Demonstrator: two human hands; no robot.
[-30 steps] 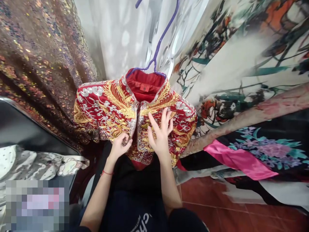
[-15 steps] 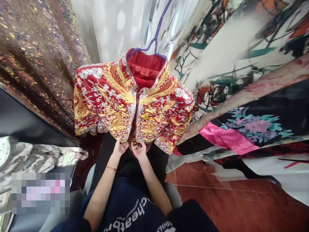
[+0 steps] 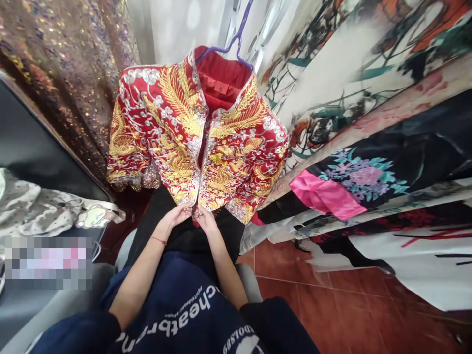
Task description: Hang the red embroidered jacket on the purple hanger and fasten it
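Two hands of yours meet at the lower front of a red jacket (image 3: 177, 132), one on each side of its opening; your left hand (image 3: 180, 214) pinches the bottom corner of the panel on its side between thumb and fingers, and your right hand (image 3: 207, 220) has its fingertips gathered at the matching corner just beside it (how firmly each one grips, you cannot tell from this view). The jacket, thick with gold and silver embroidery, is in front of you, its hem above your black-clad lap; its collar sits around a purple hanger (image 3: 236, 43), and a red label (image 3: 220, 88) marked S shows inside the neck; the two front edges come close together near your fingers and part slightly higher up. Your left wrist wears a thin red cord (image 3: 159, 241); on your left hangs a sequinned fabric (image 3: 73, 73), with a spotted cloth (image 3: 40, 204) lower down; on your right hang a painted-pattern fabric (image 3: 324, 83) and a black floral garment with a bright pink sash (image 3: 328, 195), above a reddish tiled floor (image 3: 317, 309).
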